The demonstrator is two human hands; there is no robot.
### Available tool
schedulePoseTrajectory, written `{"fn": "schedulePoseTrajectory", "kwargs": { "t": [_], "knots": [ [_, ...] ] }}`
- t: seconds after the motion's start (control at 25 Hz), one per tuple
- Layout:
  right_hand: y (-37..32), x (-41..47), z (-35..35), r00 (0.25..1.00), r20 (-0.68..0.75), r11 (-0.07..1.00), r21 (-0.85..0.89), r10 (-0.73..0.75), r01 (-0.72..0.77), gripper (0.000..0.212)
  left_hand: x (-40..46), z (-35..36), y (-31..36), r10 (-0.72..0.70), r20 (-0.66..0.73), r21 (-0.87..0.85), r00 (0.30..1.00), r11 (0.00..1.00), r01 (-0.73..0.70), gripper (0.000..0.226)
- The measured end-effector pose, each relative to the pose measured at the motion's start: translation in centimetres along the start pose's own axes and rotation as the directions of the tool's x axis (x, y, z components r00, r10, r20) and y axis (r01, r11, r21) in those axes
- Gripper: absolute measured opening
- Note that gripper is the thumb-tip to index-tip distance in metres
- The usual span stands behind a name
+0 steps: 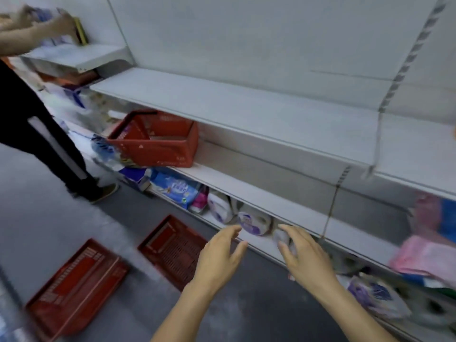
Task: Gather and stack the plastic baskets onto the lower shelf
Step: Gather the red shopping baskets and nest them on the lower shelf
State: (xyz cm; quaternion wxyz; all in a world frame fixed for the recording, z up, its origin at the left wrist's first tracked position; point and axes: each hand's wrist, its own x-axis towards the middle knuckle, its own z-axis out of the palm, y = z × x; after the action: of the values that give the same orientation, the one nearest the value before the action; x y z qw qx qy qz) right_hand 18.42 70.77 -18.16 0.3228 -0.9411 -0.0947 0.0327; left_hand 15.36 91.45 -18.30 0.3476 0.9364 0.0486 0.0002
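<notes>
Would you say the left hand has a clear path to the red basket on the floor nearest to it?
Probably yes: the left hand is open and holds nothing, and only bare floor separates it from the nearest floor basket.

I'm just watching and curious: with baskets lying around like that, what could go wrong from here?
Two red baskets lie on the floor, the nearer one and the farther one, so someone could trip. The basket on the shelf sits tilted over packets, so a stack there may slip. Both hands, left and right, are empty, and another person stands close by.

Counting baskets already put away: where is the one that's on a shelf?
The shelved basket sits left of centre in the head view, on the lower shelf, above the blue pack.
</notes>
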Motion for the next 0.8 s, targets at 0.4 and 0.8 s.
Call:
{"fn": "schedulePoseTrajectory", "kwargs": {
  "t": [0.4,0.8],
  "knots": [
    [-12.2,14.2,13.6,0.945,0.326,0.994,0.093,0.026,-0.059,0.03,7.0,-9.5,-16.7,-0.315,0.04,-0.104,0.948,0.943,0.317,0.032],
    [-21.1,43.0,24.8,0.952,0.269,0.929,0.294,0.145,-0.225,0.035,22.0,-16.0,-29.9,-0.541,0.001,-0.36,0.841,0.784,0.505,0.021]
  ]
}}
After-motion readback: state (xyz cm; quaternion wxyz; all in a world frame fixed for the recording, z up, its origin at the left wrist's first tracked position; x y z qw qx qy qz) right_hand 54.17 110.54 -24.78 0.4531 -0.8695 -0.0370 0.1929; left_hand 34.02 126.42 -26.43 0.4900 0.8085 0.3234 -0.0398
